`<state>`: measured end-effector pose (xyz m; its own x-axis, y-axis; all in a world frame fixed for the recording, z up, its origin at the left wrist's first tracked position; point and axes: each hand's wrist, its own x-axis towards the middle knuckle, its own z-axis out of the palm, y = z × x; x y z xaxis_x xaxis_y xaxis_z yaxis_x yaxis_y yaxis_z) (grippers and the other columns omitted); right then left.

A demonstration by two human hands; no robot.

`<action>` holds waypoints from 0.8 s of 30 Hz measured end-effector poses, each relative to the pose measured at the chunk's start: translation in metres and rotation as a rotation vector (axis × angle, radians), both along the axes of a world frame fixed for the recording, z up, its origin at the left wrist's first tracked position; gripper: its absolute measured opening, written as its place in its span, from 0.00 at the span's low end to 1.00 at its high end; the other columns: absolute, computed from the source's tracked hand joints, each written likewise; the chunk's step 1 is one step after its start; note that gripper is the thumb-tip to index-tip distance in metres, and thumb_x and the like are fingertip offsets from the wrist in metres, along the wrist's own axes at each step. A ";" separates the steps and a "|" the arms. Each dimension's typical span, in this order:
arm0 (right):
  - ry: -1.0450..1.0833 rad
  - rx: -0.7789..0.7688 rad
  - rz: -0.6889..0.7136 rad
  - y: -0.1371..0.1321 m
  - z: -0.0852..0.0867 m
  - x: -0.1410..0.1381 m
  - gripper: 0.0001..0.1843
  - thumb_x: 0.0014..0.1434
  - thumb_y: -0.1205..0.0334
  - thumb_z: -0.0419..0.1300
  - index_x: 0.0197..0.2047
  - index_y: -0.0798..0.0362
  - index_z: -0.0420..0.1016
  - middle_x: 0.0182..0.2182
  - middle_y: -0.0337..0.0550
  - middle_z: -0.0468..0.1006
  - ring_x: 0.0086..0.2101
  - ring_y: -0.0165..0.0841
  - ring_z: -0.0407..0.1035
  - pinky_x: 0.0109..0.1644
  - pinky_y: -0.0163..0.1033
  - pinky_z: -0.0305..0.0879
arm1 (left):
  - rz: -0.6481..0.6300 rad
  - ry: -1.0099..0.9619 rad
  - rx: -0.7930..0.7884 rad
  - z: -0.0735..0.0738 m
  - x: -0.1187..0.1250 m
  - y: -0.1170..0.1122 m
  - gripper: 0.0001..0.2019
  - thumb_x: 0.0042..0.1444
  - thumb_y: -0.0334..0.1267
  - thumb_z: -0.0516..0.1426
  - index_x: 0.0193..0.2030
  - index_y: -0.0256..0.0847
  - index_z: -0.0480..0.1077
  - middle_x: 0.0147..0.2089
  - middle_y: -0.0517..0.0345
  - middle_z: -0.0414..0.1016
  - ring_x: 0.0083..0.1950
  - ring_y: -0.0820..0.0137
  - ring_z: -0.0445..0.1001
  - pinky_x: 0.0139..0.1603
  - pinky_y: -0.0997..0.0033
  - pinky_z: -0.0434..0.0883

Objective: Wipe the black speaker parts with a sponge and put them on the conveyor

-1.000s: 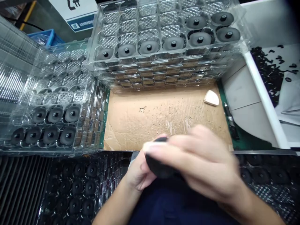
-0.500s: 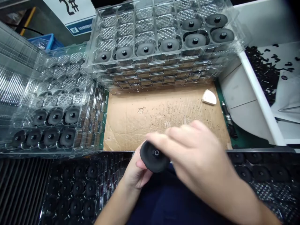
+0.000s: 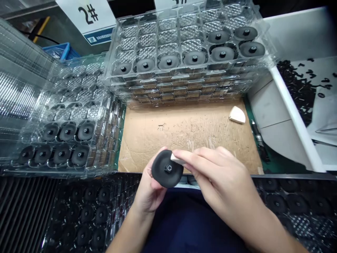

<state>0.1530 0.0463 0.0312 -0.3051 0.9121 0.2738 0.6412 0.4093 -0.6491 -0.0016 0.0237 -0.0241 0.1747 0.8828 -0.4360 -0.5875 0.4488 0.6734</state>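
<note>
My left hand (image 3: pixel 151 186) is closed round a black dish-shaped part (image 3: pixel 162 174), whose face with a small central post is turned up toward me. Between the fingertips of my right hand (image 3: pixel 221 175) is a small white block (image 3: pixel 177 159), which looks like a piece of sponge. The block touches the upper right rim of the black part. My right fingers and thumb cover most of the block. Both hands are above the front edge of a cardboard sheet (image 3: pixel 147 140).
A second white wedge-shaped block (image 3: pixel 237 115) lies on the cardboard, with a dark pen-like tool (image 3: pixel 259 138) to its right. Clear plastic trays (image 3: pixel 168 75) with black parts are stacked behind, more trays (image 3: pixel 98 116) at left. A white bin (image 3: pixel 295 116) at right has small black pieces (image 3: pixel 295 88).
The black part has moved slightly left and up with my left hand. The white block in my right hand now shows at its rim. The whole view has shifted slightly.
</note>
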 end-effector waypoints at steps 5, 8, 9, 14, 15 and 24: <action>0.196 0.136 -0.005 0.002 -0.004 -0.009 0.15 0.64 0.71 0.52 0.50 0.55 0.75 0.36 0.41 0.79 0.33 0.29 0.69 0.40 0.38 0.61 | -0.039 -0.034 0.093 0.006 0.006 0.001 0.29 0.34 0.51 0.69 0.46 0.45 0.76 0.43 0.60 0.79 0.47 0.67 0.76 0.49 0.75 0.70; 0.239 -0.050 -0.082 -0.007 -0.005 -0.005 0.15 0.63 0.71 0.52 0.51 0.56 0.74 0.38 0.44 0.80 0.35 0.31 0.71 0.41 0.38 0.65 | 0.035 -0.015 0.068 0.009 0.004 0.005 0.29 0.33 0.48 0.70 0.46 0.49 0.75 0.45 0.64 0.79 0.47 0.69 0.76 0.50 0.77 0.70; 0.286 -0.187 -0.048 -0.012 -0.005 -0.001 0.15 0.62 0.69 0.53 0.49 0.54 0.75 0.37 0.43 0.80 0.34 0.31 0.72 0.38 0.37 0.66 | 0.047 -0.037 0.056 0.009 0.003 0.006 0.29 0.32 0.47 0.70 0.46 0.51 0.74 0.47 0.64 0.79 0.47 0.69 0.76 0.50 0.76 0.70; 0.730 -0.807 0.153 -0.039 -0.025 0.025 0.10 0.59 0.58 0.59 0.41 0.47 0.80 0.35 0.40 0.82 0.33 0.32 0.76 0.33 0.32 0.70 | 0.008 -0.141 0.021 0.011 -0.001 0.009 0.28 0.34 0.49 0.69 0.47 0.52 0.73 0.51 0.62 0.76 0.48 0.66 0.77 0.51 0.70 0.71; 0.764 -0.845 0.091 -0.042 -0.031 0.028 0.10 0.59 0.57 0.59 0.42 0.47 0.79 0.36 0.41 0.82 0.33 0.32 0.76 0.34 0.33 0.71 | 0.002 -0.156 0.021 0.011 0.000 0.009 0.28 0.35 0.49 0.69 0.47 0.52 0.73 0.51 0.62 0.76 0.49 0.66 0.76 0.51 0.71 0.71; 0.350 -0.066 -0.283 -0.022 -0.009 0.013 0.17 0.61 0.66 0.57 0.53 0.45 0.72 0.47 0.40 0.78 0.42 0.33 0.72 0.40 0.37 0.68 | -0.002 -0.125 0.023 0.013 0.010 0.003 0.32 0.35 0.47 0.70 0.51 0.48 0.71 0.52 0.58 0.76 0.50 0.64 0.75 0.51 0.72 0.71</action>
